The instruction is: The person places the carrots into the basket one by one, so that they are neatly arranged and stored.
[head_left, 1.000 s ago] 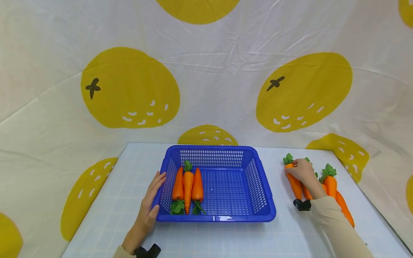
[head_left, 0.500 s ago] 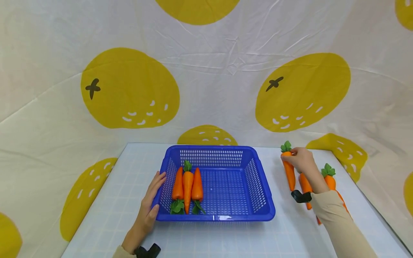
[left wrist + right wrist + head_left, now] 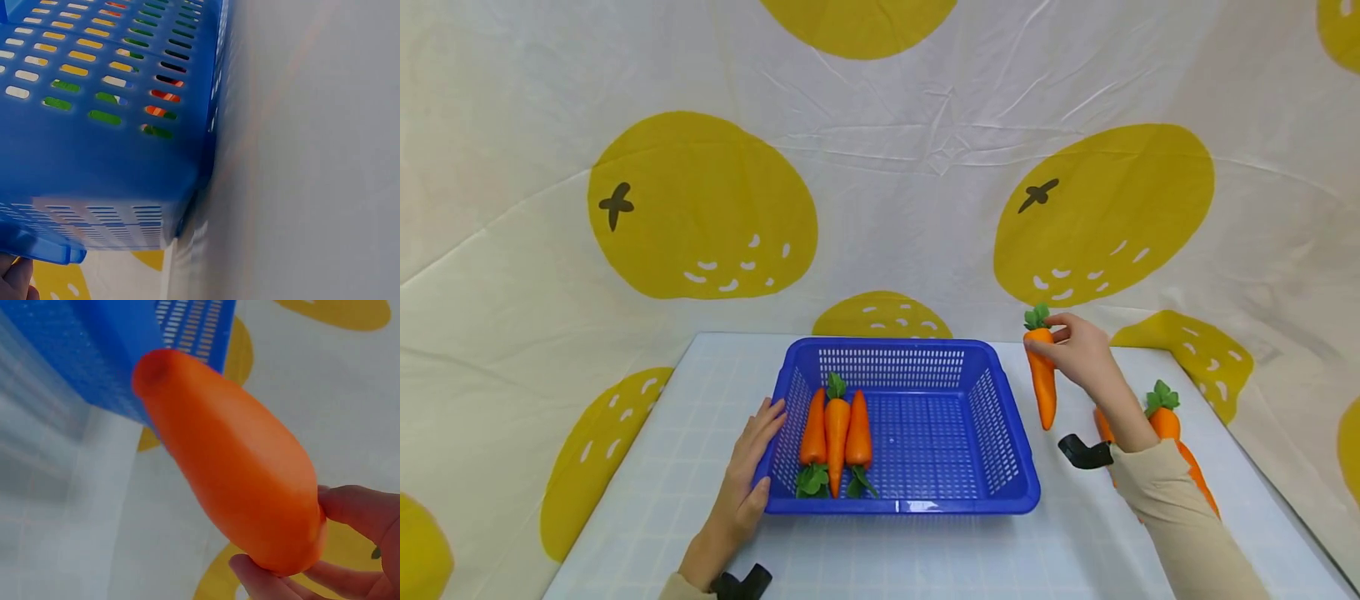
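My right hand (image 3: 1084,354) pinches a carrot (image 3: 1042,379) near its leafy top, thumb and fingers on either side, with the tip hanging down just right of the basket. The right wrist view has this carrot (image 3: 231,462) large, its tip overlapping the blue wall. Along the left rim of the blue plastic basket (image 3: 955,507) lies my left hand (image 3: 747,471), fingers straight against the outside. Three carrots (image 3: 837,442) lie side by side at the basket's left; the middle one has its leaves toward the back, the outer two toward the front. In the left wrist view, the slotted basket wall (image 3: 94,150) fills the left half.
More carrots (image 3: 1165,423) lie on the table at the right, partly behind my right forearm. The pale checked tabletop (image 3: 880,558) ends at a hanging cloth (image 3: 902,225) printed with yellow fruit.
My right hand has lifted one carrot from the group at the right and carried it up and left toward the basket. The left hand and the basket have stayed in place.
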Available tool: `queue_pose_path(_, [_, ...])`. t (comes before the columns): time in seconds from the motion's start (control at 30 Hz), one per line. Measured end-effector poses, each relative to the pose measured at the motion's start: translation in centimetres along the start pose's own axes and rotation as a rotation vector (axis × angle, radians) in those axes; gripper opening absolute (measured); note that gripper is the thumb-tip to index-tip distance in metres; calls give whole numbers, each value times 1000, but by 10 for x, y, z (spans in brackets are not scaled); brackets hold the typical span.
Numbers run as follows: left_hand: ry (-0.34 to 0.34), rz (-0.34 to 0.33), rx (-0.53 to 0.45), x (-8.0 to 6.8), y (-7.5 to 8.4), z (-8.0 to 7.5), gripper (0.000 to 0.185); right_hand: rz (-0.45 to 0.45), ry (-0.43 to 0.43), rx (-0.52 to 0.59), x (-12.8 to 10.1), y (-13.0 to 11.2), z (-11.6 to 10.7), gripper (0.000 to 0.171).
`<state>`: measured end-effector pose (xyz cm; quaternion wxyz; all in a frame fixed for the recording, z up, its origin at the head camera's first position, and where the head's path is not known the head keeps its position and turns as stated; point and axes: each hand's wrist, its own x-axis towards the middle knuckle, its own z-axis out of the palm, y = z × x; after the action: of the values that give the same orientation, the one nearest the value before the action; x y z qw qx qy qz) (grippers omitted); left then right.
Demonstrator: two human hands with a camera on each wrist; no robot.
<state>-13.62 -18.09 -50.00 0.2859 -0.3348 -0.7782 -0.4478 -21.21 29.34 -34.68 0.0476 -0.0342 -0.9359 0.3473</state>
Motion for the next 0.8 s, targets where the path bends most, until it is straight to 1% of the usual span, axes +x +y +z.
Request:
queue_pose_path(0.13, [-6, 36, 56, 2, 0, -2, 65, -53, 17, 27, -3, -18, 5, 62])
queue_pose_path(0.33, [6, 107, 112, 3, -1, -5, 66, -111, 6, 130, -4, -42, 17, 58])
queue_pose_path(0.43, [-7, 116, 131, 3, -2, -7, 66, -130, -18, 187, -3, -51, 25, 58])
queue_pose_path(0.53, [-29, 111, 143, 3, -2, -8, 67, -134, -36, 215, -2, -58, 33, 57])
queue_pose_path(0.7, [-31, 130, 133, 3, -5, -7, 83, -138, -48, 230, 0, -70, 50, 53])
queue_pose_path(0.8, [-18, 149, 129, 3, -7, -7, 93, -139, -75, 275, 0, -78, 60, 52])
